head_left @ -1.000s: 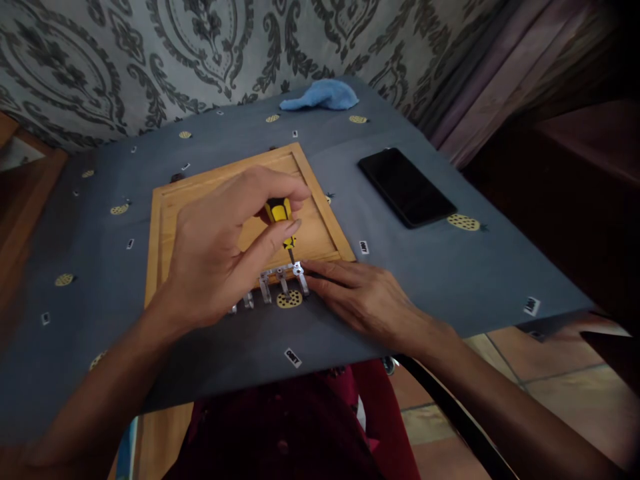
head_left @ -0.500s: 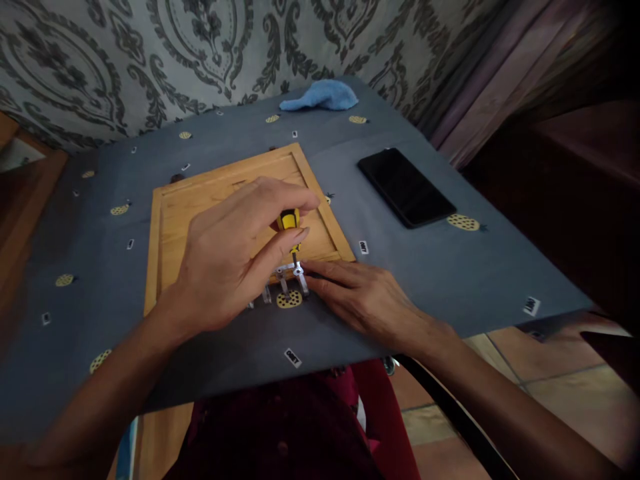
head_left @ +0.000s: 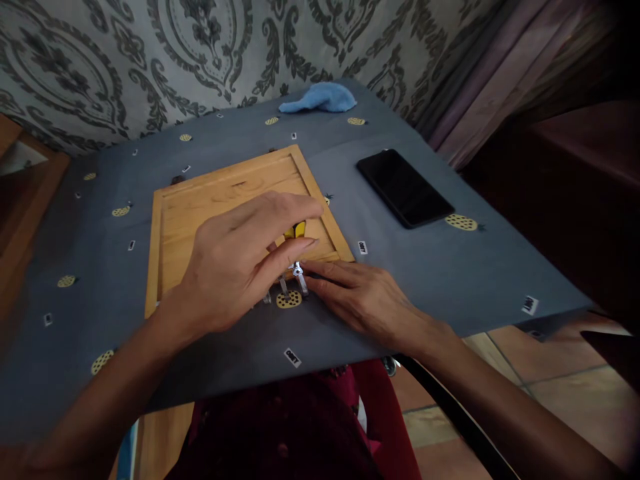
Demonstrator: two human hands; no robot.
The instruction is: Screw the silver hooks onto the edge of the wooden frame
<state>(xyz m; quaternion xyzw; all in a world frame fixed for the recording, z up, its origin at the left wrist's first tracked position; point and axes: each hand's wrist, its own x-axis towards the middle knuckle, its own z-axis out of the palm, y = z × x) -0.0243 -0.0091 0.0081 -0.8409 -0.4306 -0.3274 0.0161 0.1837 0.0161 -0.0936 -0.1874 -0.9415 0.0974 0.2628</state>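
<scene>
My left hand is closed around the handle of a yellow-and-black screwdriver, mostly hidden by my fingers. The tool stands roughly upright over the right end of a silver metal strip with several prongs, which looks like a hook rail. This strip lies along the near edge of a framed wooden panel, its prongs pointing towards me. Beside that end, my right hand rests low on the table, its thumb and finger pressed together against the metal and the panel's corner. My left hand covers the strip's left part.
A black phone lies to the right of the panel. Further back is a crumpled blue cloth. A grey patterned tablecloth covers the table, against a patterned curtain. A wooden piece stands at the left edge.
My left hand has turned slightly and shifted a little right and down with the screwdriver, so less of the tool shows. My right hand has stayed in place.
</scene>
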